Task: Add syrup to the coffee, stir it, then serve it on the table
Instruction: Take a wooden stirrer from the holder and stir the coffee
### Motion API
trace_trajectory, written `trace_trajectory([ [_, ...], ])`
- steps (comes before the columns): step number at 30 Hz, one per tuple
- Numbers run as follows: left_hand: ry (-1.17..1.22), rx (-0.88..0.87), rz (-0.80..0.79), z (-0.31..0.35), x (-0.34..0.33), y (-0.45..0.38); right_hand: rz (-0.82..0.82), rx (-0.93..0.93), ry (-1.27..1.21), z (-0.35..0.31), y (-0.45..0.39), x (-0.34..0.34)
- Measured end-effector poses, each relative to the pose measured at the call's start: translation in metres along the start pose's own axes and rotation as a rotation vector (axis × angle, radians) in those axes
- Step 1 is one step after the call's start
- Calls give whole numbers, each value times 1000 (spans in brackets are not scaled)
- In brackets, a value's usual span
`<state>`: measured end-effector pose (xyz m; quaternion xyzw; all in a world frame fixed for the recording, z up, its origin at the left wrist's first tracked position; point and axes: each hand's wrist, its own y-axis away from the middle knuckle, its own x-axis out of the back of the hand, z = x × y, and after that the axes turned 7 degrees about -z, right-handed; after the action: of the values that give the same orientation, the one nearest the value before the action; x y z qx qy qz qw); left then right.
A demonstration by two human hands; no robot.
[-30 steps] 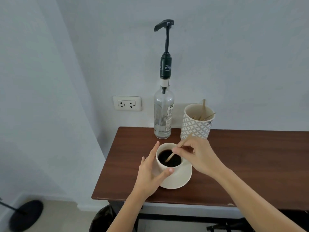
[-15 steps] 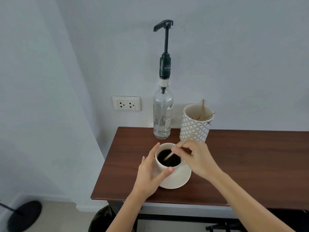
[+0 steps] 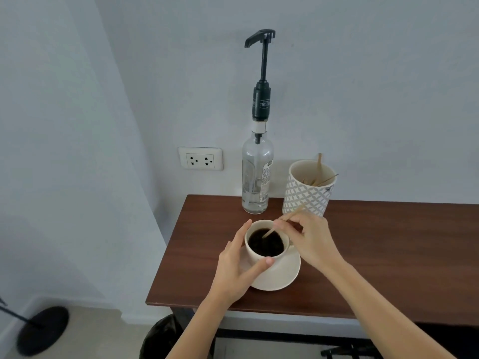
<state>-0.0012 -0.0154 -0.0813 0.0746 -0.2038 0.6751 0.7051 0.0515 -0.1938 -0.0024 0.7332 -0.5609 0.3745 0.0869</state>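
Stirring step: stick in coffee, cup braced.

The right hand pinches the stick between thumb and fingertips; the stick's long axis slopes from above the fingers, on the far right, down past them to the near left, its tip in the coffee just left of the fingertips. The left hand wraps the cup loosely, thumb on the near rim, fingers curved round the far left wall; full contact cannot be confirmed. The cup stands on the saucer on the table. Judged: the right hand does the stirring, and serving comes next. Just beyond the right fingers stands the holder; the bottle stands beyond the cup. The holder is judged the closest obstacle to the stick's upper end.
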Motion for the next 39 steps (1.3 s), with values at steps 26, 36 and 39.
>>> trace_trajectory([
  [26,36,22,-7,-1,0,1,-10,25,44,0,-4,3],
  [36,56,32,-7,-3,-1,1,-103,31,10,-3,6,-2],
  [39,49,27,-5,-1,-1,1,-16,20,60,3,-6,1],
])
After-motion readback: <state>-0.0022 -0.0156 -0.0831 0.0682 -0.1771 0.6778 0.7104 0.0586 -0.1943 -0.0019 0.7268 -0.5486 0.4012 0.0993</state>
